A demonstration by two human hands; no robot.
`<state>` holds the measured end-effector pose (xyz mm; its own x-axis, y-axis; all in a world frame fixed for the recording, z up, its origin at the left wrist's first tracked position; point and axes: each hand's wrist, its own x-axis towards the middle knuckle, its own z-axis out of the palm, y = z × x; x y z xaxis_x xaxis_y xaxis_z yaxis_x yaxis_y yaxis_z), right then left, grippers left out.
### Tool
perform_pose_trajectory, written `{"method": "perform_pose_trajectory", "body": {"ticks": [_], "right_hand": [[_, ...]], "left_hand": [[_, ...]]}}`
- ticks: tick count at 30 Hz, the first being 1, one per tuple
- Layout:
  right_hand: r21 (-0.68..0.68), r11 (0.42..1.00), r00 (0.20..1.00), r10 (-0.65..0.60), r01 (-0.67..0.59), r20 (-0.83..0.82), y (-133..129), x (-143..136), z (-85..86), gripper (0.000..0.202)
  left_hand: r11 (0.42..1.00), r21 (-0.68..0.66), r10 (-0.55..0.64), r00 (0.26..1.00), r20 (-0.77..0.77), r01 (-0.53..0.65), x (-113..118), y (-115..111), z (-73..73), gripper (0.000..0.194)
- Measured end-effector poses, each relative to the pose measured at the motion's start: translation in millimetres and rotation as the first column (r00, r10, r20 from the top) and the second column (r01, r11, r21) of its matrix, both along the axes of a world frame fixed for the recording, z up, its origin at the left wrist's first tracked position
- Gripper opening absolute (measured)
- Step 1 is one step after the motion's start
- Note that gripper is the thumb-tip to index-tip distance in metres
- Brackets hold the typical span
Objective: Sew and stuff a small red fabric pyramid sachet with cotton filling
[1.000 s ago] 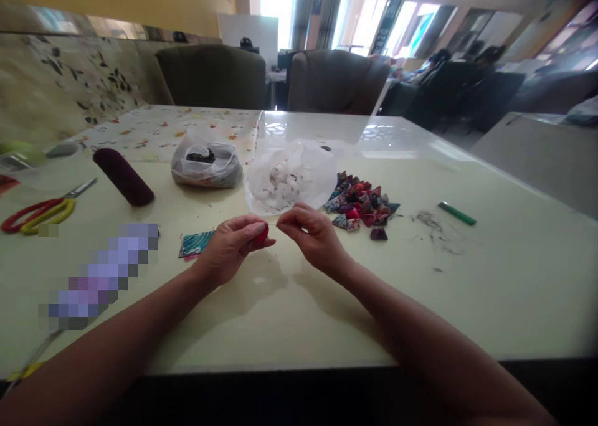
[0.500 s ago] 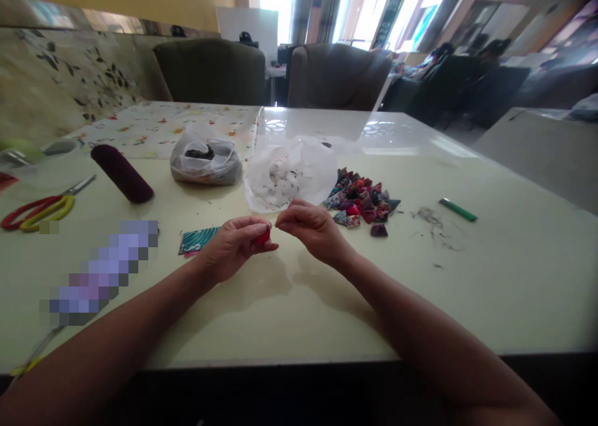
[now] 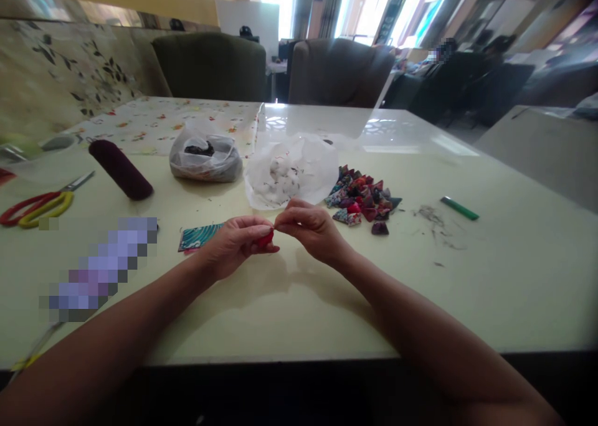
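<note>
Between the thumb and fingers of my left hand [image 3: 236, 242] is a small red cloth piece [image 3: 266, 238]. My right hand [image 3: 308, 227] is pinched closed right beside it, fingertips at the edge of the red piece. Whatever those fingertips hold is too small to make out. Partly under my left hand lies a teal patterned cloth [image 3: 199, 237] with a wave print. Beyond my hands is a white plastic bag [image 3: 317, 170] spread out with white stuffing [image 3: 283, 177] on it. To its right sits a heap of small stuffed cloth triangles [image 3: 364, 195] in mixed prints.
On the left are red and yellow scissors [image 3: 47, 208], a dark maroon cylinder [image 3: 121, 169] and a blurred-out object [image 3: 103, 267]. A filled plastic bag [image 3: 205, 161] stands farther back. At right lie a green-handled tool [image 3: 460, 208] and dark thread scraps [image 3: 436, 227]. Chairs [image 3: 341, 71] stand behind the table.
My right fingertips have come slightly closer to the red cloth piece, and a little more of its red shows. The view has shifted slightly; the other things on the table stay put.
</note>
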<state>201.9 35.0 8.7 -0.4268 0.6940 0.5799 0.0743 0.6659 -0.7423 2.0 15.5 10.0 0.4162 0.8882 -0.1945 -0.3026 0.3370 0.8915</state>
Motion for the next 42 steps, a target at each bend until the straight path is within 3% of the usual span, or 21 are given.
{"method": "perform_pose_trajectory", "body": {"ticks": [6,13,18,27,32,35,38,40,42], "right_hand": [[0.046,0.996,0.994,-0.076,0.073,0.077,-4,-2,1.8,0.012],[0.196,0.971,0.979,-0.16,0.134,0.124,-12,-10,-4.0,0.013],[0.34,0.928,0.937,-0.246,0.153,0.248,-12,-13,-12.1,0.015],[0.493,0.859,0.856,-0.354,0.138,0.376,-10,-10,-18.1,0.021],[0.54,0.816,0.865,-0.411,0.208,0.288,-13,-13,-16.2,0.028],[0.455,0.881,0.948,-0.246,0.131,0.203,-21,-18,-8.4,0.028],[0.129,0.989,0.997,-0.07,0.066,0.027,-31,-20,5.3,0.02],[-0.137,0.99,0.988,0.002,-0.024,-0.156,-33,-16,17.3,0.02],[-0.264,0.959,0.953,0.016,-0.1,-0.304,-30,-5,30.8,0.02]], "left_hand": [[0.999,0.029,0.026,1.0,-0.018,-0.026,1,2,-4.7,0.018],[0.993,0.085,0.093,0.994,-0.066,-0.087,4,-1,-6.9,0.02],[0.965,0.173,0.222,0.965,-0.143,-0.196,11,-9,-10.2,0.028],[0.947,0.193,0.289,0.942,-0.169,-0.256,12,-8,-14.9,0.033],[0.896,0.39,0.336,0.899,-0.282,-0.213,12,-8,-11.5,0.029],[0.813,0.548,0.438,0.827,-0.353,-0.197,10,-7,-9.0,0.022],[0.786,0.575,0.484,0.805,-0.343,-0.228,6,-2,-10.1,0.019],[0.776,0.566,0.514,0.799,-0.313,-0.277,1,4,-11.7,0.02],[0.756,0.57,0.561,0.765,-0.314,-0.321,-5,10,-12.7,0.02]]}}
